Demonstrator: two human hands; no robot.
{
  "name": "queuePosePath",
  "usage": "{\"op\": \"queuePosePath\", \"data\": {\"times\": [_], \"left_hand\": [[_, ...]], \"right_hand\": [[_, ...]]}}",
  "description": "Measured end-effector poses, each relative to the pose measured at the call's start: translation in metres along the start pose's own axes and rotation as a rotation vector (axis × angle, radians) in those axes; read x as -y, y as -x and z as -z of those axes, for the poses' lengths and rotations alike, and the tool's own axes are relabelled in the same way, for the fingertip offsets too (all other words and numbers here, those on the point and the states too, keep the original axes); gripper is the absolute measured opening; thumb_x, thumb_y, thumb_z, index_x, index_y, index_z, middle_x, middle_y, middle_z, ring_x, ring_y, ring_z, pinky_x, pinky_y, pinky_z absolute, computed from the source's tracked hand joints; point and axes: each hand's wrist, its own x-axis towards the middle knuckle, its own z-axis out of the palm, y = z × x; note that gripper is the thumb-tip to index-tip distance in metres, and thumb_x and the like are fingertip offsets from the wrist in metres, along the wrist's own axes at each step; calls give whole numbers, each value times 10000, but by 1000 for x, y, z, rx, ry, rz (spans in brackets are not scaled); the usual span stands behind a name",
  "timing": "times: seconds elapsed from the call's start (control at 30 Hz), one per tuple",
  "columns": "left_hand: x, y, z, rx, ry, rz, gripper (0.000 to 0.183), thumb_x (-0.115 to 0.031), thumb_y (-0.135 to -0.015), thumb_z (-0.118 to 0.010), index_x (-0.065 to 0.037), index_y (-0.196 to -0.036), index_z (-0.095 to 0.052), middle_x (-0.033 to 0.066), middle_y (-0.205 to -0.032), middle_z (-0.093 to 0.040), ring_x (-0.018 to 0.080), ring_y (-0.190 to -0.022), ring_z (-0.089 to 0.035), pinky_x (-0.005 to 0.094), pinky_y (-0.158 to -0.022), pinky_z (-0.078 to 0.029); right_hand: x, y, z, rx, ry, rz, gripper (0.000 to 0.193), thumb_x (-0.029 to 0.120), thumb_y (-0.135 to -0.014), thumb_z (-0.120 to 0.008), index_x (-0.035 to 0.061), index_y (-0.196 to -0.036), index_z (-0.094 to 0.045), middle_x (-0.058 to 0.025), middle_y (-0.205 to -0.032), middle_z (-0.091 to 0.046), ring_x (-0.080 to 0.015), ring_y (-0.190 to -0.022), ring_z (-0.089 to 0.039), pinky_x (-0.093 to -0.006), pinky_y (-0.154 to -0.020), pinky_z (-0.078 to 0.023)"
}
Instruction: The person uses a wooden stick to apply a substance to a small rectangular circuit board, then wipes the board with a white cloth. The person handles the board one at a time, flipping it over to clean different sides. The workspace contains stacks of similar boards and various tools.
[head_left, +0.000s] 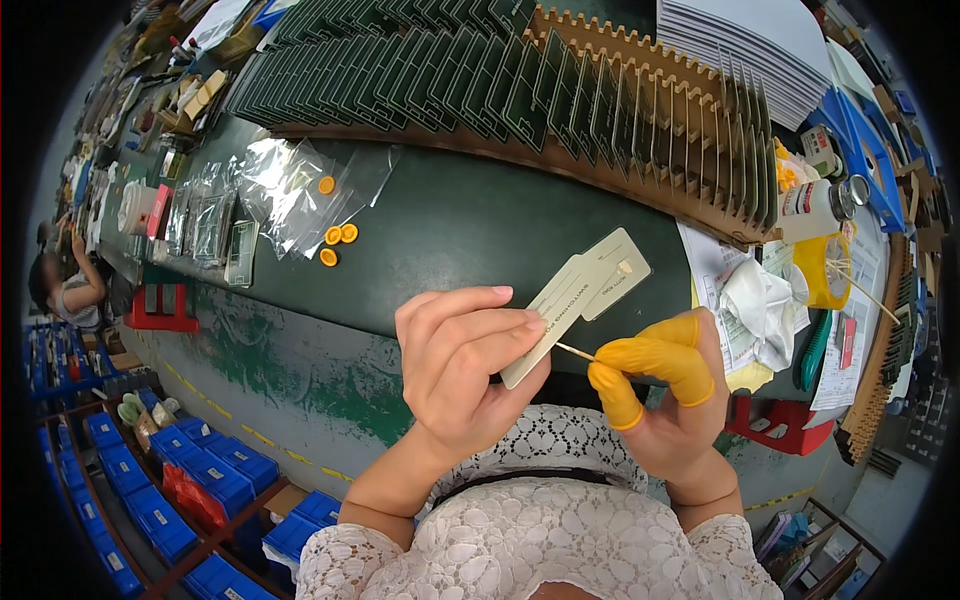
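Note:
My left hand (462, 365) grips a flat, pale grey plate (603, 278) with a notched outline and printed markings, thumb and fingers on its near end. The plate is tilted above the table's front edge. Yellow finger cots (655, 350) cover the thumb and fingertips of my right hand (685, 425). Pinched in them is a thin wooden stick (576, 352), pointing left to the plate's lower edge. Its far end is at or behind that edge; whether it touches cannot be told.
Green circuit boards (400, 85) stand in rows in slotted brown racks (660, 185) along the back. Orange finger cots (349, 233) and clear plastic bags (290, 185) lie left. A yellow cup (826, 272) with sticks, a white bottle (815, 208) and crumpled tissue (757, 305) are right.

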Motion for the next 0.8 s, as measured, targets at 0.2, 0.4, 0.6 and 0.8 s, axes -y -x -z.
{"op": "queuePosePath", "data": {"times": [0.2,0.4,0.6,0.8], "left_hand": [[0,0,0,-3,-3,-1,337,66,-671,-787,-88,-936,-648,42,-902,-716,264,-906,-675,369,-822,-470],[1,1,0,-3,-5,-3,345,46,-653,-797,-95,-931,-649,30,-914,-713,256,-911,-674,368,-817,-460],[0,1,-1,-4,-7,-1,346,77,-664,-780,-89,-937,-644,44,-901,-714,266,-908,-675,373,-825,-471],[0,0,-1,-2,-2,0,352,81,-663,-780,-88,-939,-642,45,-902,-714,265,-906,-675,371,-824,-471]], "right_hand": [[-2,-1,-1,-14,10,-9,292,110,-693,-859,96,-941,-706,-41,-820,-604,-217,-682,-495,-337,-625,-344],[0,-2,0,-7,-4,-5,282,109,-695,-857,97,-934,-708,-41,-819,-608,-223,-685,-496,-340,-628,-353],[-4,-2,0,-24,32,-19,276,110,-700,-854,96,-935,-709,-43,-826,-611,-225,-689,-497,-343,-633,-360],[-1,-2,1,1,39,-3,272,111,-709,-848,95,-938,-702,-46,-822,-610,-229,-689,-496,-344,-629,-363]]}}
